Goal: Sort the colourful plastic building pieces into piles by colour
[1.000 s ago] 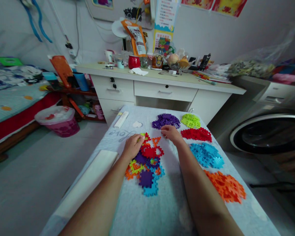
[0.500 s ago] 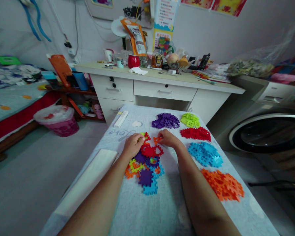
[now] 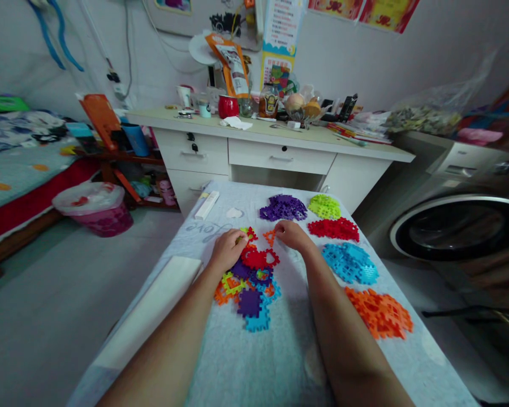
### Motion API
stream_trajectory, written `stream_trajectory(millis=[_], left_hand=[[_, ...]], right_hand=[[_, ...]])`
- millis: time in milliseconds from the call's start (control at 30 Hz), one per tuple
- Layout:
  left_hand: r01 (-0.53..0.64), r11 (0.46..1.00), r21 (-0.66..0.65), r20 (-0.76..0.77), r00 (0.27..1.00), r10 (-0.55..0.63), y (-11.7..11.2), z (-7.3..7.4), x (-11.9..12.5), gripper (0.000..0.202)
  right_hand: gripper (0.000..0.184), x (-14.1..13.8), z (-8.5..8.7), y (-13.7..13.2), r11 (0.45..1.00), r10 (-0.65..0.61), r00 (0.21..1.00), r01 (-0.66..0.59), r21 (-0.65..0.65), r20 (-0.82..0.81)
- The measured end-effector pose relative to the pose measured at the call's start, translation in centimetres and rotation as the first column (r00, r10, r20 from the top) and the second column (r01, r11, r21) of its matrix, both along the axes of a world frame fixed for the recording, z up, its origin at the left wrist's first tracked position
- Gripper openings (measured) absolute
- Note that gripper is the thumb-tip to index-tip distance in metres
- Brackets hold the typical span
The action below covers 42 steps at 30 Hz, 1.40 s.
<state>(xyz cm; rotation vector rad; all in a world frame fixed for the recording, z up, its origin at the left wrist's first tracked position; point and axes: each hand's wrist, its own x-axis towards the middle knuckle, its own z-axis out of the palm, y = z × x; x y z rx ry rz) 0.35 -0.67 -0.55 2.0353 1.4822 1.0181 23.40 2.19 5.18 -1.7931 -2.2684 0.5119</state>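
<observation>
My right hand (image 3: 292,233) pinches one edge of a small orange triangular toothed piece (image 3: 269,238) just above the table. Across from it, my left hand (image 3: 228,249) is closed at the left edge of the mixed pile, its fingertips at a yellow-green and red piece (image 3: 250,233); what lies inside those fingers is hidden. Between and below my hands spreads the mixed pile of toothed plastic pieces: red ones (image 3: 257,258), a solid purple square (image 3: 249,303), yellow-green frames and a blue piece (image 3: 258,321) at the near end.
Sorted heaps line the table's right side: purple (image 3: 283,208), yellow-green (image 3: 324,207), red (image 3: 334,229), blue (image 3: 350,263) and orange (image 3: 379,312). A long white box (image 3: 152,308) lies along the left edge. Behind stands a cluttered desk (image 3: 280,131); a washing machine (image 3: 458,226) is at right.
The orange triangle has turned in my right hand and now shows its open shape more fully. My left hand stays at the pile. The whole view has shifted slightly.
</observation>
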Motion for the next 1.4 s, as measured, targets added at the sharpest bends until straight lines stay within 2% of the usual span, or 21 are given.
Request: stream_trajectory(millis=[133, 267, 400, 533, 633, 733, 900, 1067, 1233, 1400], left_hand=[[-0.001, 1.000, 0.010, 0.069, 0.998, 0.000, 0.3, -0.4, -0.2, 0.030], [-0.020, 0.999, 0.041, 0.161, 0.987, 0.013, 0.7, -0.9, -0.5, 0.027], [-0.148, 0.986, 0.072, 0.024, 0.989, 0.147, 0.4, -0.7, -0.5, 0.027], [-0.251, 0.965, 0.075, -0.141, 0.955, 0.259, -0.1, -0.2, -0.3, 0.027], [-0.220, 0.975, 0.041, -0.170, 0.960, 0.224, -0.1, -0.1, -0.2, 0.027], [-0.130, 0.992, 0.005, -0.148, 0.981, 0.129, -0.1, -0.1, -0.1, 0.027], [0.005, 1.000, -0.020, -0.089, 0.996, -0.006, -0.3, 0.0, 0.1, 0.026], [0.038, 0.997, -0.064, -0.029, 0.999, -0.040, -0.3, 0.0, 0.0, 0.026], [0.052, 0.996, -0.077, -0.021, 0.998, -0.054, 0.0, -0.4, -0.2, 0.026], [0.057, 0.995, -0.080, -0.010, 0.998, -0.058, 0.0, -0.5, -0.3, 0.026]], right_hand=[[0.042, -1.1, -1.1, -0.5, 1.000, -0.004, 0.997, 0.005, -0.012, 0.071], [0.038, -1.7, -1.3, -0.9, 1.000, -0.016, 0.990, 0.017, -0.010, 0.140], [0.040, -1.5, -1.0, -1.3, 0.999, -0.025, 0.993, 0.027, -0.020, 0.117], [0.046, -1.1, -0.6, -2.2, 0.997, -0.057, 0.992, 0.062, -0.038, 0.114], [0.045, -0.5, 0.1, -3.1, 0.997, -0.070, 0.993, 0.074, -0.032, 0.090], [0.039, 0.4, 1.2, -4.4, 0.998, -0.060, 0.996, 0.061, -0.008, 0.058], [0.036, 3.6, 3.5, -7.4, 0.998, 0.022, 1.000, -0.021, 0.054, -0.017], [0.033, 9.2, 5.1, -11.4, 0.996, 0.047, 0.995, -0.040, 0.078, -0.086], [0.031, 14.6, 5.4, -15.2, 0.997, -0.047, 0.992, 0.055, 0.059, -0.119], [0.036, 18.0, 5.1, -18.5, 0.991, -0.133, 0.988, 0.134, 0.009, -0.072]])
